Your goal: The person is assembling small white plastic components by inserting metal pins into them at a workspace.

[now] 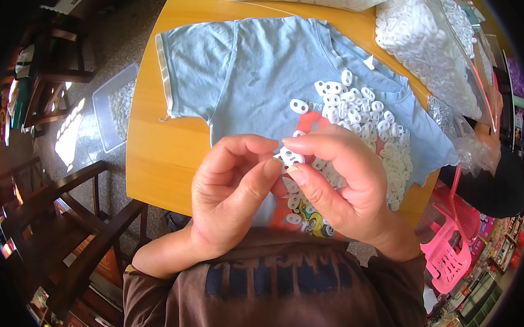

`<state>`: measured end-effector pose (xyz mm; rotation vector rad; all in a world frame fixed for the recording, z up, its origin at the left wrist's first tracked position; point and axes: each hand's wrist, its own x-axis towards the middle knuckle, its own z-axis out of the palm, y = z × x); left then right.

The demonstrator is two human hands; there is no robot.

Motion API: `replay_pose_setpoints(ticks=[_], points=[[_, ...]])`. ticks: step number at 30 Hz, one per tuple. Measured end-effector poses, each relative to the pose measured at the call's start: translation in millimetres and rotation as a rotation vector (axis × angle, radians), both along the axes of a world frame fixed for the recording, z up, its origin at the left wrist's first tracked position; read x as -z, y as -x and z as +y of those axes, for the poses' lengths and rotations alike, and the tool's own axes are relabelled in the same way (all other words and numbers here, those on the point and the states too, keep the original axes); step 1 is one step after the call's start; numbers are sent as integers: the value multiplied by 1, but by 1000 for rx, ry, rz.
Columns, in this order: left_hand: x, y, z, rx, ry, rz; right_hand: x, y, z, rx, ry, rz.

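Above the worktop's near edge, the right hand pinches a small white two-holed piece; the left hand's fingertips close in beside it, though whether they grip cannot be told. Such a narrow pinch could let the smooth-looking piece slip and be lost in the pile. Rumples in the blue shirt beneath might tip pieces over. A stuffed clear bag crowds the far right edge; beyond the left edge, a translucent bin sits on the floor near a dark wooden chair.

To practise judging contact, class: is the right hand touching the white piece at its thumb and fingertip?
Touching. The head view shows the right hand pinching the white piece, its thumb against the lower edge.
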<state>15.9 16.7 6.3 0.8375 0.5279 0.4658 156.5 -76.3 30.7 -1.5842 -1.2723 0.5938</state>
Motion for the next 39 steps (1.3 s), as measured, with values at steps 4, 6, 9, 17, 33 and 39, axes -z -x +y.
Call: replay_pose_setpoints(ticks=[4, 6, 9, 17, 33, 39], points=[[0, 1, -5, -25, 9, 13, 0, 1, -2, -8, 17, 53], [1, 2, -7, -30, -10, -9, 1, 1, -2, -17, -2, 25], [2, 3, -8, -34, 8, -25, 2, 1, -2, -20, -21, -7], [4, 2, -9, -39, 32, -52, 5, 6, 1, 51, -83, -66], [9, 9, -5, 204, 32, -204, 6, 7, -11, 60, -46, 221], [8, 11, -3, 229, 42, -239, 3, 10, -16, 65, -53, 239]])
